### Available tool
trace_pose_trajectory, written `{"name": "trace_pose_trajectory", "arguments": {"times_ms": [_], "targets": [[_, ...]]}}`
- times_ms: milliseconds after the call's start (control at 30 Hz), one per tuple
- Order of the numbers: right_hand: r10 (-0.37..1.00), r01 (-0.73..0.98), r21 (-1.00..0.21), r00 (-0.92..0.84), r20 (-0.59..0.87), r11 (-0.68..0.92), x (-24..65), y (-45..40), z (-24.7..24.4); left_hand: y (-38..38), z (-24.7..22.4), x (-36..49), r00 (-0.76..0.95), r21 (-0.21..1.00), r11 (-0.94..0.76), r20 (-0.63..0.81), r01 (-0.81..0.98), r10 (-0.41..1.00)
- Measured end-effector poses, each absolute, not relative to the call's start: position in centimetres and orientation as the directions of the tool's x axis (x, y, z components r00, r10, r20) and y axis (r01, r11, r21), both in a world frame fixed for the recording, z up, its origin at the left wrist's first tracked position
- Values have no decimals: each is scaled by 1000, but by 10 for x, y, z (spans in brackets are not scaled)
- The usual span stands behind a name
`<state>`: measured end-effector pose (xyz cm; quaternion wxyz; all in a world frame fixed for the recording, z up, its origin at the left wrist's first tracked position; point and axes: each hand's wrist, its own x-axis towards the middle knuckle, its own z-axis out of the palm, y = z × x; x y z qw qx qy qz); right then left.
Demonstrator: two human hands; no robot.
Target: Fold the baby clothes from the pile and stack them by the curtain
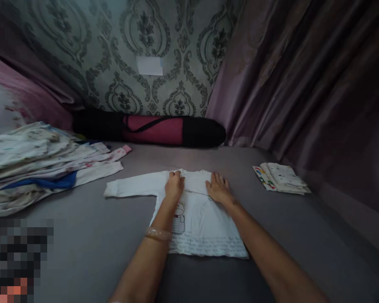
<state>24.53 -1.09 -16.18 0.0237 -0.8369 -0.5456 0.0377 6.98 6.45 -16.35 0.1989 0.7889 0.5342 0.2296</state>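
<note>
A small white long-sleeved shirt (pixel 198 246) lies spread on the grey surface, with a bear print on its front and rows of printed text along the hem. One sleeve stretches out to the left, while the other is folded across the chest. Near the neckline, my left hand (pixel 174 185) is closed with curled fingers on the shirt's cloth, at the end of the folded sleeve. My right hand (pixel 220 189) rests flat at the right shoulder fold, fingers stretched out. A pale bangle (pixel 158 233) circles my left wrist.
A heap of clothes (pixel 34 164) lies at the left. Some folded clothes (pixel 282 177) sit at the right. Along the patterned wall stretches a long black and maroon bag (pixel 154 129). Purple curtains (pixel 271 75) hang on the right. A blurred, pixelated patch covers the lower left corner.
</note>
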Motion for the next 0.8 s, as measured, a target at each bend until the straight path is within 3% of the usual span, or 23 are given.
{"name": "trace_pose_trajectory", "arguments": {"times_ms": [133, 233, 400, 567, 733, 800], "targets": [[960, 954, -119, 279, 15, -275, 215, -9, -145, 74, -151, 61, 243, 635, -337, 234, 695, 941], [982, 964, -188, 186, -29, -188, 190, -8, -150, 83, -135, 47, 188, 682, -306, 244, 664, 951], [978, 960, -189, 198, -61, -207, 180, -8, -163, 93, -111, 8, 172, 768, -220, 145, 601, 974], [964, 944, -232, 195, -181, -235, 178, 0, -146, 99, -106, -23, 86, 815, -119, 86, 567, 993], [994, 973, -208, 107, 30, -98, 141, 15, -145, 100, -105, -32, 79, 831, -119, 90, 543, 993], [997, 977, -207, 63, 43, -53, 126, 18, -154, 99, -104, -32, 86, 834, -119, 86, 539, 993]]}}
